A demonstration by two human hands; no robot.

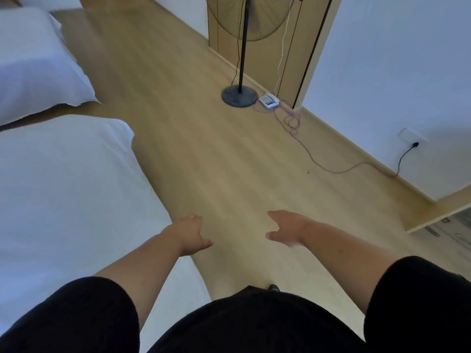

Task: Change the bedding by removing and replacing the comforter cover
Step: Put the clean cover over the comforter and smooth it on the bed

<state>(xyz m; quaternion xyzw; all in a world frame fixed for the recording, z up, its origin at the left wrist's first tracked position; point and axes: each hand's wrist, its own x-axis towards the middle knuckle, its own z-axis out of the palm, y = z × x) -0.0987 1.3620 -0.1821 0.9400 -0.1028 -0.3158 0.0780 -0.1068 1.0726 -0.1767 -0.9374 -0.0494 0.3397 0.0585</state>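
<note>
Both hands reach forward over the wooden floor (204,138) and hold nothing. The left hand (191,231) hangs with loosely curled fingers and the thumb out to the side, just off the long edge of the white-covered bed (63,200), not clearly touching it. The right hand (286,229) is spread, fingers relaxed and pointing left, well apart from the bed. A second white bed (33,64) lies further off at upper left, with a strip of floor between the two. Ahead stands a pedestal fan (239,95), its base beside a small white device (269,101), from which a thin cord (331,169) trails along the wall to a socket (415,143).
</note>
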